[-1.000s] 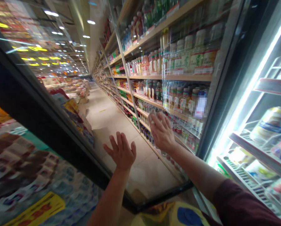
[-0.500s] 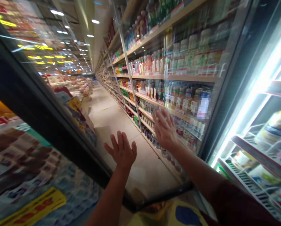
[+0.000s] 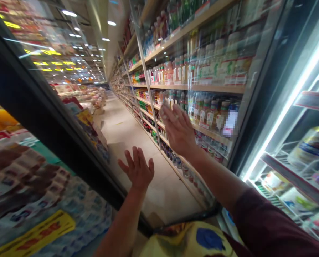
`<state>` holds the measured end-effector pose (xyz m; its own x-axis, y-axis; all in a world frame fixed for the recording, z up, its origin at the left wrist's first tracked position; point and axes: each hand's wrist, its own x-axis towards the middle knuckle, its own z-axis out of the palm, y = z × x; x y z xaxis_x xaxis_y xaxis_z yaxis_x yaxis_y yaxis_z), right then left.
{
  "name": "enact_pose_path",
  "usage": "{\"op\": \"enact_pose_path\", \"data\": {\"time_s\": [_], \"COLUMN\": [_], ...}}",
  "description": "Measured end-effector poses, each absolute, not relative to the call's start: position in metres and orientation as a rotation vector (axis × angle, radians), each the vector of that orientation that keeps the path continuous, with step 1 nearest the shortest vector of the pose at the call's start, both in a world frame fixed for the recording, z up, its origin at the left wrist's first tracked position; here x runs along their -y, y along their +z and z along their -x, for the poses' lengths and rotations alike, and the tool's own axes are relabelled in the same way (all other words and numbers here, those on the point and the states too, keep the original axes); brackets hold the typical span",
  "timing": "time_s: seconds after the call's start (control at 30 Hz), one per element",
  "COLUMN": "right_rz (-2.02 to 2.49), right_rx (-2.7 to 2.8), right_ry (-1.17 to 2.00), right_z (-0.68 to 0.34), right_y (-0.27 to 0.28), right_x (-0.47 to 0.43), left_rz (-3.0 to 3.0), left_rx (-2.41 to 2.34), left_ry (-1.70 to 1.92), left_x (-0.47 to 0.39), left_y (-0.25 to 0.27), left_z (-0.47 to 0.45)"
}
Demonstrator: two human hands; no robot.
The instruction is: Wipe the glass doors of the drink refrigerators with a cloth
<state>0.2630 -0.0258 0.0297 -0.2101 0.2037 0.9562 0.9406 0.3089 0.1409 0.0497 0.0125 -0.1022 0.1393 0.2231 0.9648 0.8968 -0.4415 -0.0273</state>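
A glass cooler door (image 3: 172,200) with a dark frame stands open in front of me. My left hand (image 3: 138,169) lies palm-forward against the glass, low and left of centre, its fingers spread. Higher and to the right, my right hand (image 3: 179,130) is stretched out flat at the glass. Around its fingertips is a pale, blurred patch; I cannot tell whether it is a thin cloth or a reflection. Neither palm shows from this side.
Lit cooler shelves (image 3: 282,175) with packaged goods are at the right. Bottles fill the wooden shelves (image 3: 215,87) seen through or reflected in the glass. At left lie stacked packs (image 3: 22,182) with a yellow price sign (image 3: 45,232). An aisle floor (image 3: 122,117) runs into the distance.
My right hand has moved up and left across the glass. My left hand stays in nearly the same place, still spread.
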Motion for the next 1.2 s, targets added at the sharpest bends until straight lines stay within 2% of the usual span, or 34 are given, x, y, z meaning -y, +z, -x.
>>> {"op": "enact_pose_path", "data": {"time_s": [0.1, 0.23, 0.33, 0.43, 0.5, 0.57, 0.7, 0.8, 0.9, 1.03, 1.1, 1.2], "right_rz": [1.110, 1.173, 1.169, 1.085, 1.093, 1.108, 1.121, 1.153, 1.070, 1.061, 1.043, 1.068], "right_rx": [1.376, 1.244, 1.587, 1.777, 1.623, 1.395, 1.173, 1.487, 1.755, 1.454, 1.279, 1.184], "right_ry": [-0.895, -0.821, -0.868, -0.901, -0.882, -0.849, -0.798, -0.843, -0.913, -0.890, -0.856, -0.819], "right_z": [-0.294, -0.277, -0.244, -0.249, -0.275, -0.302, -0.301, -0.264, -0.253, -0.295, -0.309, -0.294], "right_y": [0.040, -0.037, -0.069, -0.032, 0.001, 0.012, -0.051, -0.094, -0.065, 0.001, -0.006, -0.063], "right_x": [0.025, 0.032, 0.035, 0.031, 0.026, 0.023, 0.029, 0.035, 0.033, 0.022, 0.022, 0.029], "left_rz": [1.729, 1.678, 1.675, 1.703, 1.721, 1.714, 1.675, 1.697, 1.750, 1.726, 1.699, 1.712], "left_rx": [1.008, 0.947, 0.950, 0.951, 0.961, 0.980, 0.959, 0.970, 1.008, 1.016, 1.007, 1.054], "left_ry": [-1.307, -1.279, -1.272, -1.305, -1.318, -1.314, -1.303, -1.315, -1.349, -1.336, -1.332, -1.353], "left_x": [-0.010, -0.006, -0.008, -0.012, -0.014, -0.015, -0.015, -0.015, -0.016, -0.014, -0.013, -0.011], "left_y": [-0.098, -0.092, -0.091, -0.093, -0.095, -0.096, -0.097, -0.098, -0.100, -0.100, -0.100, -0.102], "left_z": [-0.052, -0.055, -0.054, -0.052, -0.051, -0.052, -0.054, -0.053, -0.052, -0.053, -0.053, -0.054]}}
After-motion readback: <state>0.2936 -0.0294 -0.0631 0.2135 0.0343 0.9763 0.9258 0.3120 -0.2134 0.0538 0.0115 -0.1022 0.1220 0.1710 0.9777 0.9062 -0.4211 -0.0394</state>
